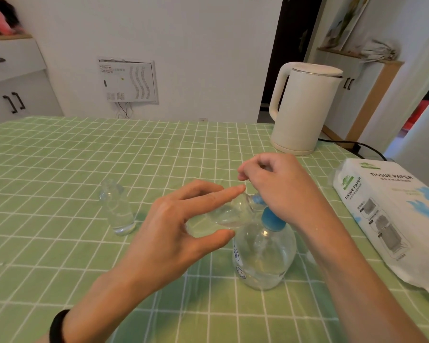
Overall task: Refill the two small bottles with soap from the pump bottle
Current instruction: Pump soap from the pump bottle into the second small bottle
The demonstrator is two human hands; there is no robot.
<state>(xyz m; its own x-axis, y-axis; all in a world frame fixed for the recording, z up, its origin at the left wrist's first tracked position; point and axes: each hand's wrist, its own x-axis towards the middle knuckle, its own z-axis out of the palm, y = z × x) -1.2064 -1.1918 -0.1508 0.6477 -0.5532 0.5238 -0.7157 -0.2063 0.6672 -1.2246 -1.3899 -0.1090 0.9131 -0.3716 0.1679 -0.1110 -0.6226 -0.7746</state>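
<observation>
A clear pump bottle (263, 256) with a blue collar stands on the green checked tablecloth (60, 169). My left hand (174, 231) holds a small clear bottle (223, 214) between thumb and fingers. The bottle is tilted almost flat, with its mouth at the blue pump nozzle (258, 200). My right hand (278, 184) rests on top of the pump head with its fingers curled and the thumb tip against the forefinger. I cannot see anything between them. A second small clear bottle (117, 209) stands upright and uncapped to the left, with clear liquid in its lower part.
A cream electric kettle (305, 107) stands at the back right, its black cable (357, 144) trailing off to the right. A white tissue paper pack (391, 214) lies along the right edge of the table. White cabinets and a wall stand beyond the far edge.
</observation>
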